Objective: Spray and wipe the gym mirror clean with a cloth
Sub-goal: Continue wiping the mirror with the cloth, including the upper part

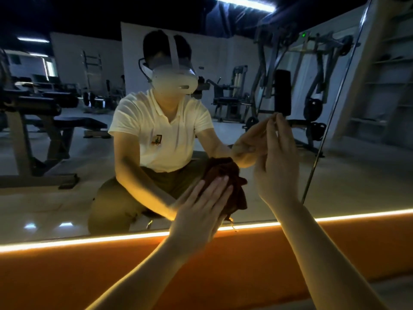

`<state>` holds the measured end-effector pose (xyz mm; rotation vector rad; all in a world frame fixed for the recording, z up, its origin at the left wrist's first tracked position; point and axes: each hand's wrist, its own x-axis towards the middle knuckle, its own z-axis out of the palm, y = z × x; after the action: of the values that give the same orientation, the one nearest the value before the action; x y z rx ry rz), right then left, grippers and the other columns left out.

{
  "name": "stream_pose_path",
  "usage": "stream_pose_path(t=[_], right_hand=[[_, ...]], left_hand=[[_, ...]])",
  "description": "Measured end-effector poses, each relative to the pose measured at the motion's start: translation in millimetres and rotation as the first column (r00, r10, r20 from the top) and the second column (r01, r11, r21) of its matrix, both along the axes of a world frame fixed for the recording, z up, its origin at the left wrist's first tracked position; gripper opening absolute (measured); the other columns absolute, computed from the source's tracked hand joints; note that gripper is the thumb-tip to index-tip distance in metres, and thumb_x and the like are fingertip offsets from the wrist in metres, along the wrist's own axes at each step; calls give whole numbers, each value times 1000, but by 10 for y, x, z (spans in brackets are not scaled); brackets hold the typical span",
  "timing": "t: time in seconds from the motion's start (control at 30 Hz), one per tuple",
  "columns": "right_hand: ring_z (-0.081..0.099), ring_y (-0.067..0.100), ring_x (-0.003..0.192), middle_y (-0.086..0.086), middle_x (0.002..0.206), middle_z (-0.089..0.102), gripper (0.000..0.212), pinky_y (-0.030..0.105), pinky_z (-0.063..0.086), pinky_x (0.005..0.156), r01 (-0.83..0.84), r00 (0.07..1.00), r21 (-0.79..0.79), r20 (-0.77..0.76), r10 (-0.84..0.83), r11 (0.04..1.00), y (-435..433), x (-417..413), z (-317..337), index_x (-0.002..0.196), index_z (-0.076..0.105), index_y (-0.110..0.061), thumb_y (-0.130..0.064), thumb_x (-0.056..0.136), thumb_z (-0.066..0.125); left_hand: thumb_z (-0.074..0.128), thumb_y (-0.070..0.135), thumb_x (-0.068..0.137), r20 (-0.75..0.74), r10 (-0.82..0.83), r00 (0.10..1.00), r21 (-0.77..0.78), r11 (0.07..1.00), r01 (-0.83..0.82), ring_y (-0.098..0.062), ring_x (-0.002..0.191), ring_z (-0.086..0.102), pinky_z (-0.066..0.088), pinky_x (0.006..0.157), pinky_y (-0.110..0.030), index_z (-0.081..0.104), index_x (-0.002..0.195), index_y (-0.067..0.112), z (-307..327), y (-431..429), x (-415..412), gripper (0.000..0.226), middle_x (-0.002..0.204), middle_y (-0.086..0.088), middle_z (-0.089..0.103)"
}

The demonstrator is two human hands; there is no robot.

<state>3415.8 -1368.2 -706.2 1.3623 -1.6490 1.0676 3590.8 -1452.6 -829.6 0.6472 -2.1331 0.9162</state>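
The left hand presses the dark red cloth flat on the mirror, low in the middle, fingers straight and close together. The right hand, fingers straight and together, touches the glass at middle right.

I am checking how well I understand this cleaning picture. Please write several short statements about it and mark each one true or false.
1. The left hand presses the cloth flat against the mirror. True.
2. The right hand holds a spray bottle. False: it holds nothing, and its straight fingers meet the glass.
3. The cloth is white. False: it is dark reddish-brown.
4. A glowing light strip runs along the mirror's lower edge. True.
5. The reflection shows the person standing upright. False: the person crouches low.
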Motion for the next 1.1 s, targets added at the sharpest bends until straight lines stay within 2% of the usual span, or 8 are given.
stream_pose_path(t=[0.1,0.3,0.43,0.6,0.73,0.8,0.93,1.1], right_hand=[[19,28,157,10,170,22,64,43,20,127,16,997,-77,83,-10,997,-82,104,15,161,30,-7,-18,97,35],[40,32,145,12,157,45,58,55,41,112,-34,988,-189,144,62,981,-136,69,104,150,49,-8,-17,95,34],[42,32,142,10,154,47,58,55,46,108,-86,983,-171,144,112,981,-61,-4,128,148,52,-10,-23,96,31],[40,26,146,6,159,43,63,55,42,114,-155,979,-148,113,173,977,93,-251,205,155,44,-13,-27,95,30],[21,23,157,4,171,22,65,54,32,122,-38,980,-127,191,62,991,169,-521,226,163,27,-15,-23,98,30],[20,24,158,7,171,22,66,56,31,122,-30,984,-84,171,44,996,150,-634,199,163,25,-13,-30,100,26],[24,33,156,15,169,24,64,62,31,120,-52,986,-113,151,69,992,25,-650,148,160,33,-11,-36,101,38],[19,28,158,13,170,22,65,53,28,124,-77,971,-105,217,98,992,74,-560,238,163,26,-11,-30,101,33]], left_hand=[[43,54,104,-194,5,981,-5,1000,-6,-30,162,3,0,131,-49,18,165,8,375,-206,569,80,174,-18,0],[47,48,101,-363,39,931,2,999,-41,-39,161,6,10,128,-60,25,161,-1,590,-277,863,80,171,-27,8],[38,46,104,-217,26,976,-25,999,-32,-36,162,-2,-6,130,-52,16,163,-1,529,-166,236,78,172,-26,-2],[32,45,106,60,1,998,-127,992,7,-37,161,-8,-9,129,-53,10,162,-3,419,-12,-642,77,170,-28,-9],[38,47,105,268,-64,961,-117,988,98,-33,161,5,1,130,-50,23,163,3,457,31,-1050,74,171,-19,21],[46,52,102,338,-30,941,-194,976,101,-31,160,11,-4,130,-49,23,162,6,598,-3,-968,79,169,-17,29],[38,62,103,270,29,963,-265,963,45,-31,161,-2,-8,130,-50,4,163,9,1222,-128,-323,87,171,-19,2],[33,65,104,-7,70,997,-192,979,-70,-35,161,-1,-4,131,-49,11,166,7,2134,-175,287,88,171,-22,-4]])
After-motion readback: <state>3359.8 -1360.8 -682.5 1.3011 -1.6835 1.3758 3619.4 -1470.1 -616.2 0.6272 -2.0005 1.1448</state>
